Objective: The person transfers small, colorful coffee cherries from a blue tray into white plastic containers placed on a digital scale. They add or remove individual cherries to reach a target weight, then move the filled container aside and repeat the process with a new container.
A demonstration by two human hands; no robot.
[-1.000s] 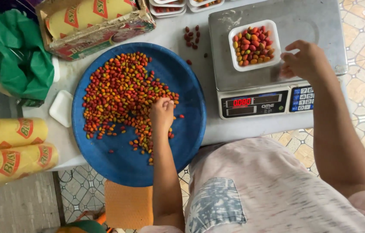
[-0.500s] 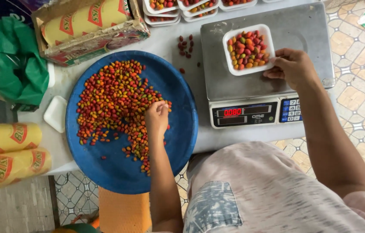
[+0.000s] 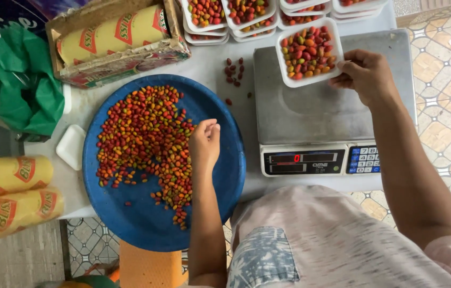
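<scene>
My right hand (image 3: 365, 74) grips the edge of a small white foam tray (image 3: 309, 52) filled with red, orange and green peppers, held just over the far end of the grey scale platform (image 3: 311, 106). My left hand (image 3: 204, 143) hovers with fingers curled over a heap of small peppers (image 3: 143, 136) spread on a big round blue tray (image 3: 156, 213). I cannot see whether any peppers are in its fingers.
Several filled white foam trays (image 3: 247, 13) are stacked at the back. A few dark peppers (image 3: 233, 69) lie loose on the table. A cardboard box with a yellow roll (image 3: 111, 37), a green bag (image 3: 22, 85) and two yellow rolls (image 3: 9, 194) sit left.
My right hand has lifted the filled foam tray off the scale and carried it toward the back. My left hand has shifted slightly up on the blue tray.
</scene>
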